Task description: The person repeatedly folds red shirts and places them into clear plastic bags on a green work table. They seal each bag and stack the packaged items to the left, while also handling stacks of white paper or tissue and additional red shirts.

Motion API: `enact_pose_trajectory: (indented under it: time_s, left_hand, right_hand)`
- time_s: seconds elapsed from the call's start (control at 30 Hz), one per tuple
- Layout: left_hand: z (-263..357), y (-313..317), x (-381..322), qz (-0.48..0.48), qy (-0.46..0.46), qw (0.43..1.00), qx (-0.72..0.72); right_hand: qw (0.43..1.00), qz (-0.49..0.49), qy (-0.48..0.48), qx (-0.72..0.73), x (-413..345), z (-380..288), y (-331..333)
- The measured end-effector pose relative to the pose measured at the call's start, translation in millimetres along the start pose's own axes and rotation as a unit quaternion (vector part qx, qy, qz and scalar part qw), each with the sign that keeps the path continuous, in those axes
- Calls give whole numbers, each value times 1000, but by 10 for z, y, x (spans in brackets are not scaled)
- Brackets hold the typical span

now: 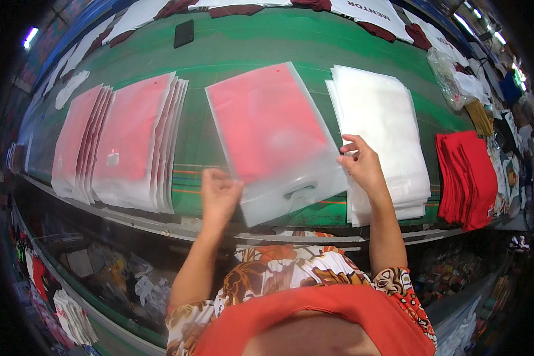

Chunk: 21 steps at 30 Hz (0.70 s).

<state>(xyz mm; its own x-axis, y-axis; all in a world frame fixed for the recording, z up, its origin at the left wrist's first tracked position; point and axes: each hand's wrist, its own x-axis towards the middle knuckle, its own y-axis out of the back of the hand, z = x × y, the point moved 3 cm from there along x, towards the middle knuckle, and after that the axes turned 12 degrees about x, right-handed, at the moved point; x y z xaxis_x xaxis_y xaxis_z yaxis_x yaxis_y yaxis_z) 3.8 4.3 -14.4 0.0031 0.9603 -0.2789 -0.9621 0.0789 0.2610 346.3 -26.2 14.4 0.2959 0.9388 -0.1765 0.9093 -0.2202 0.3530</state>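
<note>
A frosted plastic bag point(293, 207) with a folded red garment point(267, 124) inside lies tilted on the green table, its cut-out handle end towards me. Beside its lower left edge is my left hand point(220, 193), blurred, fingertips at the plastic; whether they pinch it is unclear. My right hand point(362, 162) is at the bag's right edge, thumb and fingers apart. Under and behind that hand stands a stack of white frosted bags point(378, 120). To the left, filled bags overlap in two rows, a nearer row point(129, 133) and a farther-left row point(75, 142).
Folded red garments point(465, 178) are stacked at the right near the table's front edge point(293, 236). A black phone point(184, 33) lies farther back. White and maroon shirts point(374, 15) line the far side. Clear plastic point(445, 75) and a white cloth piece point(72, 89) lie towards the sides.
</note>
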Motion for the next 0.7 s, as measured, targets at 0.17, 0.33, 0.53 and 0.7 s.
enact_pose_trajectory:
  time_s: [0.17, 0.33, 0.53, 0.7]
  left_hand:
    - [282, 296, -12, 58, -164, 920, 352]
    - [726, -75, 396, 114, -380, 815, 422]
    - [623, -544, 871, 20, -335, 762, 554]
    - [440, -578, 869, 25, -333, 757, 562]
  right_hand:
    - [976, -2, 157, -149, -100, -150, -223]
    - [906, -3, 385, -178, 172, -611, -820]
    - [881, -38, 352, -313, 520, -413, -1456]
    - [844, -21, 389, -368, 458, -371, -1448]
